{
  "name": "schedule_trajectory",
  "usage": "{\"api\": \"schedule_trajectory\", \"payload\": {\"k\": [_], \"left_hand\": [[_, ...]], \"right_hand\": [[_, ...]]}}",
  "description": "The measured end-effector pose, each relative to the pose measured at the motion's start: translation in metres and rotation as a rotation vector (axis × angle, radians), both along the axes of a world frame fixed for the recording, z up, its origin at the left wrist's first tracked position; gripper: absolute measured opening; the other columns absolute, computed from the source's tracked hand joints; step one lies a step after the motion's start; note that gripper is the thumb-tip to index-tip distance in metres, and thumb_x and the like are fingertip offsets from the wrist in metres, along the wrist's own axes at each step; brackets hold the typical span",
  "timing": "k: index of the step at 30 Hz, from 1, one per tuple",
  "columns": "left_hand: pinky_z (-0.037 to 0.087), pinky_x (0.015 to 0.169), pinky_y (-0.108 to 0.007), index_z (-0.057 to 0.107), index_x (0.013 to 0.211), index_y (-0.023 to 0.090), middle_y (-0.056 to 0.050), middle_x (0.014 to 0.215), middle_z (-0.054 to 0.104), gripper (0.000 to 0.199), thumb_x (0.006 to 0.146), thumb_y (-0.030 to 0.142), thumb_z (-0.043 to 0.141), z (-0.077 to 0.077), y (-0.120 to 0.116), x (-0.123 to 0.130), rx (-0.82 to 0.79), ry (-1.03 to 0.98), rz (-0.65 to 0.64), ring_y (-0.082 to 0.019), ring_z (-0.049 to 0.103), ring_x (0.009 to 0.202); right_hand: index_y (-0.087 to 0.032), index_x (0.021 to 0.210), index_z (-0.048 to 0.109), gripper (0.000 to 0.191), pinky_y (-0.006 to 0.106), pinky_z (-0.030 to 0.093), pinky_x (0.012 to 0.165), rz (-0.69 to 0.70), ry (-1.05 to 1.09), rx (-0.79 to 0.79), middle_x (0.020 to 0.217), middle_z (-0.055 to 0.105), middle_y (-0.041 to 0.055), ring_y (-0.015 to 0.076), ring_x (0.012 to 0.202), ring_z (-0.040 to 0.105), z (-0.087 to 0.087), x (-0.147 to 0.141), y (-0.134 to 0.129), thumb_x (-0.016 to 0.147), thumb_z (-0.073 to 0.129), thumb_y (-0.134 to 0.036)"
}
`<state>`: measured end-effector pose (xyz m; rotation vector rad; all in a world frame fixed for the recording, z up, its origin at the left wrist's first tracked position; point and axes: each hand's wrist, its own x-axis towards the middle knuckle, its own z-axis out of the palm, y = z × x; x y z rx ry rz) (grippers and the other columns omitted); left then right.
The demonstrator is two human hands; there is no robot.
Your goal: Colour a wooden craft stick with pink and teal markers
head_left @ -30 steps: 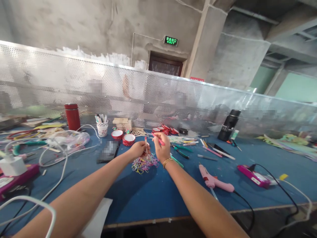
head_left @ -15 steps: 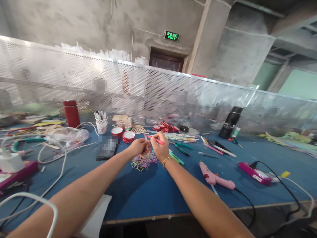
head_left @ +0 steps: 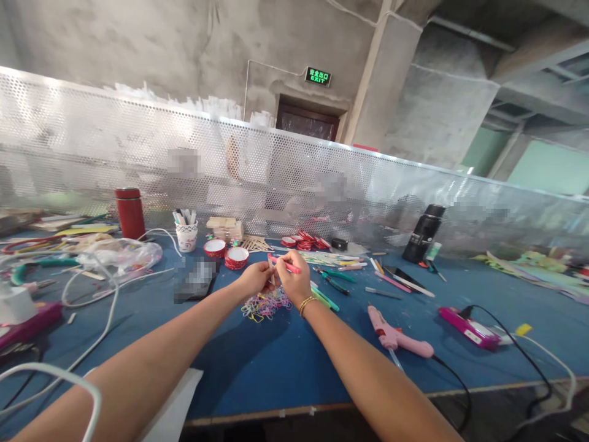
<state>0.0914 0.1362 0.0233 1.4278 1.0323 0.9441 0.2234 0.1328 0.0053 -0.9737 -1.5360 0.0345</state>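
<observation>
A red marker point(head_left: 291, 266) is gripped in my right hand point(head_left: 296, 279), its tip pointing left. My left hand point(head_left: 256, 278) pinches a thin, light-coloured stick point(head_left: 272, 274), and the marker's tip is at the stick's upper end. Just below both hands lies a loose pile of colourful rubber bands point(head_left: 264, 307) on the blue table point(head_left: 267, 362). Green markers point(head_left: 327, 299) lie to the right of my right hand. Two round red-rimmed pieces with white tops point(head_left: 237, 255) stand beyond my left hand.
A phone point(head_left: 197, 279), a paper cup of pens point(head_left: 186, 236) and a red flask point(head_left: 129, 213) are at the left. Pliers point(head_left: 334, 282), a pink glue gun point(head_left: 398, 334), a purple power strip point(head_left: 469, 327) and a black bottle point(head_left: 423, 234) lie or stand right. Perforated metal screen point(head_left: 276, 178) behind.
The view has shifted slightly. Both hands keep their hold, and the marker's tip is now against or very near the stick's top, with the marker lying more level.
</observation>
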Motion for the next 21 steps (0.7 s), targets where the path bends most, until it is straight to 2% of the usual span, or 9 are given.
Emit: {"api": "schedule_trajectory", "payload": {"k": [7,12,21], "left_hand": [[0.034,0.041,-0.019,0.055,0.073,0.015,-0.002,0.060,0.064,0.028,0.083,0.039,0.065,-0.0035,0.0067,-0.0025,-0.001,-0.032,0.003,-0.008,0.053,0.040],[0.034,0.042,-0.019,0.053,0.069,0.016,0.000,0.054,0.060,0.028,0.084,0.037,0.064,-0.0014,0.0025,-0.0018,0.031,0.008,0.005,-0.009,0.053,0.042],[0.036,0.043,-0.019,0.052,0.071,0.016,0.000,0.056,0.061,0.027,0.086,0.036,0.062,0.0015,-0.0018,-0.0014,0.026,0.023,0.005,-0.009,0.053,0.042]], "right_hand": [[-0.023,0.076,0.053,0.012,0.028,0.044,0.069,0.004,0.015,0.006,0.073,0.061,0.0005,0.0176,0.072,0.056,0.0005,0.0005,-0.0003,0.087,0.052,-0.028],[-0.023,0.073,0.052,0.014,0.028,0.043,0.071,0.014,-0.023,0.026,0.072,0.060,0.0001,0.0174,0.073,0.055,0.0006,-0.0013,-0.0021,0.086,0.052,-0.027],[-0.023,0.075,0.053,0.014,0.029,0.044,0.070,0.012,-0.002,0.016,0.073,0.062,0.0009,0.0180,0.073,0.056,0.0020,0.0006,-0.0017,0.087,0.053,-0.029]]}}
